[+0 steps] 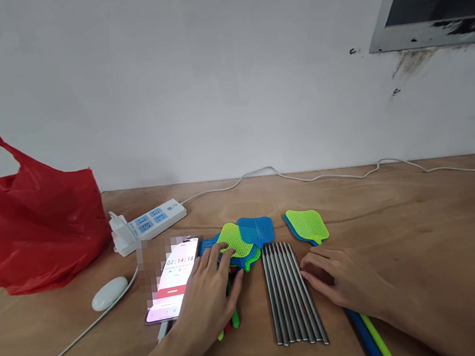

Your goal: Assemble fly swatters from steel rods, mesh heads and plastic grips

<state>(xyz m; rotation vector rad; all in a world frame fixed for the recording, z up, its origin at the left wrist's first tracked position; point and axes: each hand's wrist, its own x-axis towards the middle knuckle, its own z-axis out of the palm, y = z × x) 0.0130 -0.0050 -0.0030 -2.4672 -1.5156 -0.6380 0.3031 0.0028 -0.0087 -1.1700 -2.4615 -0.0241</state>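
Several slim metal rods (291,296) lie side by side on the wooden table. To their left is a loose pile of plastic fly swatters with a yellow-green head (235,238) and a blue head (263,228); red and green handle ends show below. My left hand (209,287) rests over this pile, fingers spread and gripping nothing. Right of the rods, a yellow-green fly swatter (308,224) overlaps a blue one. My right hand (342,277) lies across their handles, thumb and forefinger apart, fingertips beside the outermost rod. Whether they touch it I cannot tell.
A lit phone (174,279) showing a timer lies just left of my left hand. Beyond it are a white power strip (153,225), a white oval device (110,294) and a red plastic bag (40,225). A thin cable (321,178) runs along the wall.
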